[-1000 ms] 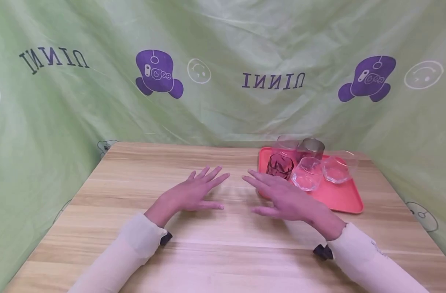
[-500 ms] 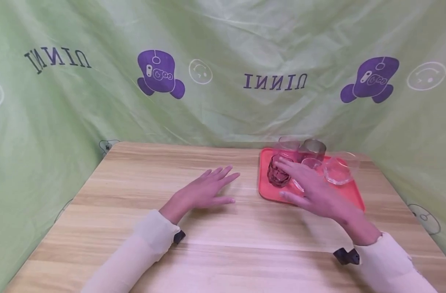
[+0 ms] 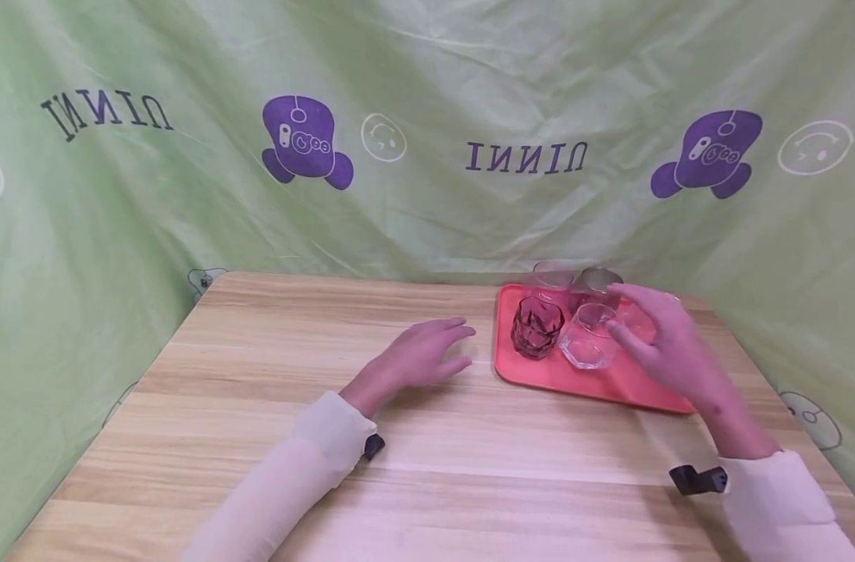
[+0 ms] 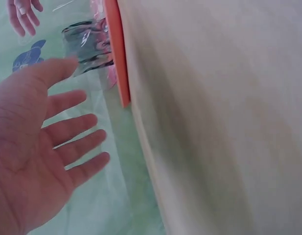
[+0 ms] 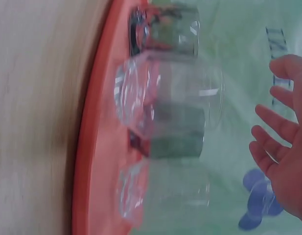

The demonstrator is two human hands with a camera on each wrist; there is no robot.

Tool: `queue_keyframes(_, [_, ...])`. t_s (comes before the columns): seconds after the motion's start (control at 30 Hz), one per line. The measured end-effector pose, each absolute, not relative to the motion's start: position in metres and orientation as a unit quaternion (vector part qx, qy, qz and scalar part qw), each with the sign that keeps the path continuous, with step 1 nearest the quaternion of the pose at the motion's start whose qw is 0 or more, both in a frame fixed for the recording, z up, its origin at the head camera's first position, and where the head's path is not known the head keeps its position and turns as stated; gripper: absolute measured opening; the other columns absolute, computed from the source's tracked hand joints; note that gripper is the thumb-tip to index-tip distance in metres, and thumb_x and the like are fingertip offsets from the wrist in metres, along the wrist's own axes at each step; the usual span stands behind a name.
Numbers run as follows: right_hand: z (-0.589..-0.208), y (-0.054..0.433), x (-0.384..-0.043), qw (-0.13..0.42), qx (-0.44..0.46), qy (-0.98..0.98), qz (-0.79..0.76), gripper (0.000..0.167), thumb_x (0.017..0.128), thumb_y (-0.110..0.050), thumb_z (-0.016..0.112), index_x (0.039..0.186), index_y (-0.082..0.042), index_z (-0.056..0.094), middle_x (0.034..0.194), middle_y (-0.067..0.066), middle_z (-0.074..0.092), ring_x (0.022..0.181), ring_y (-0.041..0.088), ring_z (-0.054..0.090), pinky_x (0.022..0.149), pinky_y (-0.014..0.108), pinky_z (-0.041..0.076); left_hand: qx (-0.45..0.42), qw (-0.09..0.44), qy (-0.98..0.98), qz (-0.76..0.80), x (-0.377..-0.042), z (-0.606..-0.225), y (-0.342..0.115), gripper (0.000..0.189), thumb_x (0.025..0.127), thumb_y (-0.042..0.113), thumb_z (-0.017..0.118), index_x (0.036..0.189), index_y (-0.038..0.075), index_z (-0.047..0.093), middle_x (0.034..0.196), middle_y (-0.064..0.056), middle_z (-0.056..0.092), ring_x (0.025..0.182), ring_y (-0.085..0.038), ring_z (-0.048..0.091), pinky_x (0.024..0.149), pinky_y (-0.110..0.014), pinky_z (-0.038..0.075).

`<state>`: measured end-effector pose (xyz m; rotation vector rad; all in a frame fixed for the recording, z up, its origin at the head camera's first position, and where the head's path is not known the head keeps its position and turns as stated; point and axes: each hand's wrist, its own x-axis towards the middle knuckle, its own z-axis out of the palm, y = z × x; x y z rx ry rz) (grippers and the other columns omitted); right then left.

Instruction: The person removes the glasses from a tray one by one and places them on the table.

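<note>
My right hand hovers over the right part of a red tray, thumb and fingers apart, holding nothing. Under it, partly hidden, is a clear glass. Just left of the thumb stands another clear glass with a faceted base. A dark purple faceted glass occupies the tray's left front. At the back are a smoky grey glass and a clear one. My left hand is above the table left of the tray, fingers slightly bent; the left wrist view shows its palm and fingers with nothing in them.
The wooden table extends left and in front of the tray. A green curtain with purple figures hangs right behind the table and along both sides. The glasses on the tray stand close together.
My right hand has moved right, from left of the tray across the purple glass to the tray's right side. The left hand has drifted right toward the tray. The glasses have stayed put.
</note>
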<state>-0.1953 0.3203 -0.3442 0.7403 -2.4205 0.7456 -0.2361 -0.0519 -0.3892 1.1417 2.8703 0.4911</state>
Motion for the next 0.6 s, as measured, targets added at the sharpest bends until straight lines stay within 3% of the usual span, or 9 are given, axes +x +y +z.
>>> queue_keyframes(0.23, [-0.346,0.349,-0.19,0.243,0.147,-0.906,0.315,0.048,0.096,-0.005,0.071,0.142,-0.003,0.058,0.137,0.022,0.057,0.114,0.035,0.049,0.086,0.02,0.034,0.336,-0.017,0.912,0.235,-0.246,-0.394,-0.032,0.033,0.103,0.026,0.063,0.132,0.009,0.068,0.132,-0.006,0.067,0.121,-0.023,0.062,0.104,-0.038,0.049])
queue_keyframes(0.4, [-0.352,0.367,-0.188,0.243,0.073,-0.905,0.342,0.043,0.101,-0.01,0.064,0.143,-0.003,0.057,0.136,0.017,0.056,0.114,0.015,0.048,0.085,0.008,0.034,0.312,0.004,0.905,0.29,-0.257,-0.399,-0.019,0.029,0.102,0.025,0.064,0.125,0.009,0.071,0.109,0.0,0.072,0.094,-0.012,0.066,0.083,-0.027,0.054])
queue_keyframes(0.5, [-0.357,0.377,-0.189,0.254,0.037,-0.897,0.359,0.039,0.103,-0.012,0.061,0.14,-0.002,0.059,0.129,0.006,0.059,0.105,0.001,0.049,0.082,0.004,0.037,0.293,0.013,0.899,0.325,-0.264,-0.4,-0.013,0.026,0.101,0.022,0.066,0.124,0.01,0.072,0.095,0.004,0.069,0.082,-0.009,0.063,0.074,-0.025,0.053])
queue_keyframes(0.6, [-0.362,0.387,-0.19,0.263,-0.007,-0.888,0.377,0.036,0.104,-0.015,0.059,0.137,-0.001,0.062,0.118,-0.01,0.061,0.101,-0.003,0.051,0.079,0.004,0.04,0.275,0.014,0.89,0.362,-0.271,-0.401,-0.008,0.024,0.099,0.019,0.069,0.121,0.009,0.072,0.088,0.005,0.067,0.076,-0.01,0.062,0.072,-0.026,0.052])
